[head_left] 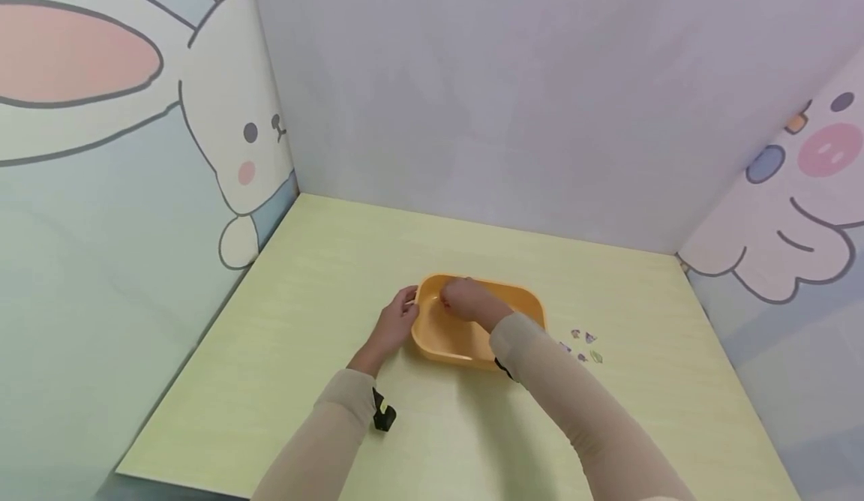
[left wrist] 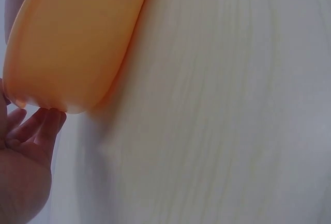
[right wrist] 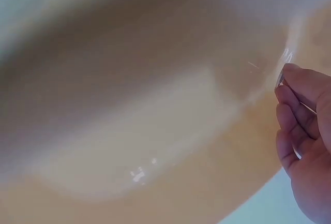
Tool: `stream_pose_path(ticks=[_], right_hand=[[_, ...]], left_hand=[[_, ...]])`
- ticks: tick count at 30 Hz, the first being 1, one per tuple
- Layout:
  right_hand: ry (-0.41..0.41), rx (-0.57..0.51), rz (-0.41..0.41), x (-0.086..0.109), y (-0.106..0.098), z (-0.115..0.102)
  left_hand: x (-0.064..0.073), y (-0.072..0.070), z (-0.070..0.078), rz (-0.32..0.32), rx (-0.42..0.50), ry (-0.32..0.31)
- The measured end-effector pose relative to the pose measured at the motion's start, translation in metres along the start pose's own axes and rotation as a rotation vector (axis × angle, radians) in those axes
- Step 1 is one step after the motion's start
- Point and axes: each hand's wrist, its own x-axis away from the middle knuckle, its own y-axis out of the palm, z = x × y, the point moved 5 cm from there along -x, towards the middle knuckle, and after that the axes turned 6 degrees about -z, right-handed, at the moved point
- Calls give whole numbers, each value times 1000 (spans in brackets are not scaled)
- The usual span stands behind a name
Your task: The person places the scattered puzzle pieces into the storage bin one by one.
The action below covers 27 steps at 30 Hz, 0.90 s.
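Observation:
An orange plastic basin (head_left: 459, 357), rounded and oblong, sits on the table. At its left end my left hand (head_left: 394, 325) holds the rim; in the left wrist view, the fingertips (left wrist: 54, 114) touch the outer wall. My right hand (head_left: 466, 298) reaches inside, near the basin's far left corner. Between its thumb and forefinger it pinches a small thin clear-edged piece (right wrist: 280, 79), seen nearly edge-on in the right wrist view, so its face is hidden. The right forearm covers part of the basin's right side and near edge.
Several small flat printed pieces, one a green leaf shape (head_left: 596, 356), lie right of the basin on the pale yellow-green table (head_left: 270, 381). A grey wall (head_left: 472, 111) stands behind, with cartoon-printed walls on both sides. Black wrist straps show at both sleeves.

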Motion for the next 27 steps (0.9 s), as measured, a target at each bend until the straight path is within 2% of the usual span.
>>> stream_pose_path(ticks=[7, 12, 16, 27], right_hand=[[29, 49, -73, -6, -4, -3], [8, 104, -62, -11, -7, -7], [13, 88, -66, -12, -7, -8], [-102, 160, -28, -11, -3, -13]], left_hand=[[0, -2, -2, -6, 6, 1], [1, -3, -2, -3, -6, 19], [0, -2, -2, -3, -8, 25], [1, -2, 0, 1, -1, 28]])
